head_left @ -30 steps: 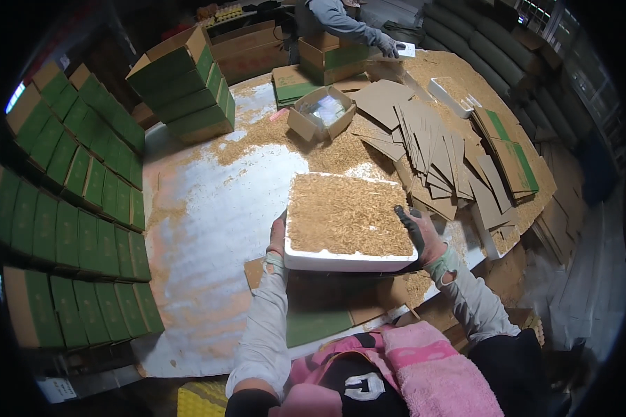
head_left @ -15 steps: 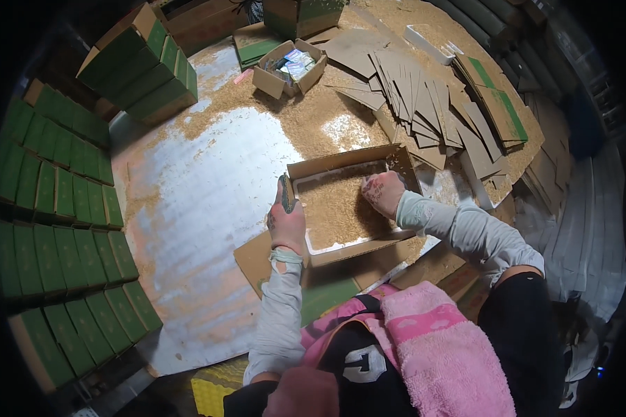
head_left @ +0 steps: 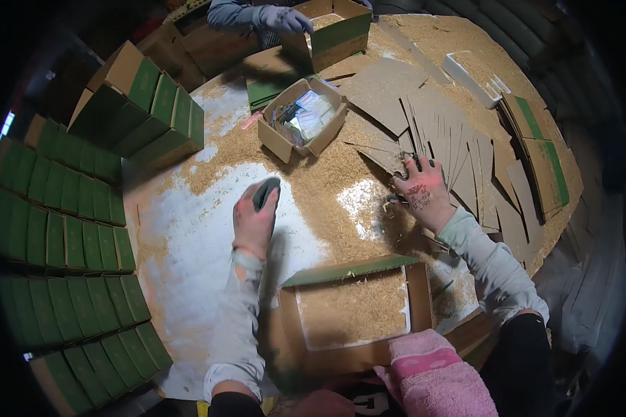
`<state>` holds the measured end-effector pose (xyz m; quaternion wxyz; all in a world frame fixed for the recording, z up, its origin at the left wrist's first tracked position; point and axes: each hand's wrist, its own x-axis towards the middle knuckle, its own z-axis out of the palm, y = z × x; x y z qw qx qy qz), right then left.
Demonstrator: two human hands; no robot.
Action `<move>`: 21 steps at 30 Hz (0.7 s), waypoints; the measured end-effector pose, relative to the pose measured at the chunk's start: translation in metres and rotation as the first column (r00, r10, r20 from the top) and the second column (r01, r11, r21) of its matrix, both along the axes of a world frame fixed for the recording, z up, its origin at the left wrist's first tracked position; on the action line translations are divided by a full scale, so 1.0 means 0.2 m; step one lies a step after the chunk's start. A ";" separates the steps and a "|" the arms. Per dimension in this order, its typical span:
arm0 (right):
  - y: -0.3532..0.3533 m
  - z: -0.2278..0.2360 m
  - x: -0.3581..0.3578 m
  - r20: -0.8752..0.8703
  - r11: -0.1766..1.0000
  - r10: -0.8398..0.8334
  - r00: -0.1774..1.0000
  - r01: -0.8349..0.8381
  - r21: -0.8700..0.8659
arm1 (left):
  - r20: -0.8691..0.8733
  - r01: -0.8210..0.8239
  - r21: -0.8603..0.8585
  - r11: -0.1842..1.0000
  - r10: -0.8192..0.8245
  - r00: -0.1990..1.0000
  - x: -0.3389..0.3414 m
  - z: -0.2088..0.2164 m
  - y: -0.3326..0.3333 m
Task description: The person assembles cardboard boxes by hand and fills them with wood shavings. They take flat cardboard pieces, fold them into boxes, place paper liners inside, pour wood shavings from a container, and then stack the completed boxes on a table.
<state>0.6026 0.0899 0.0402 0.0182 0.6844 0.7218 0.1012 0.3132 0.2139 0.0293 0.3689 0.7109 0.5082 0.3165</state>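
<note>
An open cardboard box [head_left: 419, 295] with a green far flap stands right in front of me. Inside it sits a white foam tray [head_left: 407, 300] filled with tan wood shavings [head_left: 355, 306]. My left hand [head_left: 254, 217], in a glove with a dark palm, is raised over the white tabletop beyond the box's left side. Its fingers are loosely bent, and nothing shows in them. Farther right, my gloved right hand [head_left: 424, 191] reaches with spread fingers onto the near left edge of a fanned pile of flat cardboard pieces [head_left: 459, 156].
A small carton [head_left: 275, 142] of packets stands beyond my hands. Green boxes [head_left: 55, 236] are stacked at the left, more boxes [head_left: 146, 104] behind them. A co-worker's gloved hand [head_left: 285, 19] touches a box [head_left: 341, 38] at the far side. A white foam tray [head_left: 469, 80] lies far right.
Both hands have let go of the box, which now appears closer to my body. My right hand has moved out to the cardboard pieces. A co-worker's arm has come into view.
</note>
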 end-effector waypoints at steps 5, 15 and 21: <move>0.23 -0.46 0.19 0.141 0.982 0.127 0.982 -0.144 0.119 | -0.742 0.207 0.319 0.925 0.108 0.661 0.61 -0.31 0.73; 0.18 0.22 0.47 0.050 0.838 0.024 0.998 -0.047 0.544 | -0.102 -0.211 0.307 0.928 0.253 0.962 0.40 -0.18 0.92; 0.08 0.38 0.54 -0.161 0.768 -0.031 0.986 0.127 0.628 | -0.714 0.204 0.371 0.906 0.138 0.686 0.64 -0.26 0.72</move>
